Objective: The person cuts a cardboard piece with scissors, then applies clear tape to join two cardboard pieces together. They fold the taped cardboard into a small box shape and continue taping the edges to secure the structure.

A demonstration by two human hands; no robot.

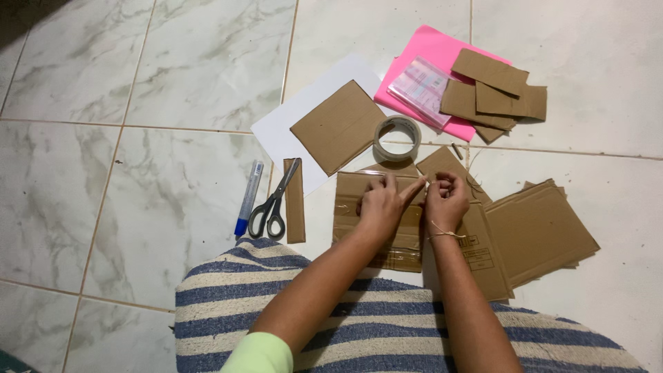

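Both hands are down on the taped cardboard piece (376,224), which lies flat on the tiled floor (138,173) just ahead of the striped rug (387,324). The left hand (382,206) presses on it with fingers spread, one finger stretched toward the right, seemingly to pin the piece in place. The right hand (446,199) is curled, fingertips pinching something small at the cardboard's top edge — likely a strip of clear tape, though it's too fine to tell for sure. A thin band sits on that wrist. Moving outward: the roll of clear tape (398,138) rests just beyond the hands, near at reach. To the left, scissors (274,202), a narrow cardboard strip (295,202) and a blue-capped marker (248,197) lie side by side, parked out of the way. A cardboard square (338,126) sits on a white sheet (290,128). Off right, a stack of cardboard panels (539,231); further back, pink paper (428,48) carries a small clear packet (421,86) and more cardboard offcuts (494,93).
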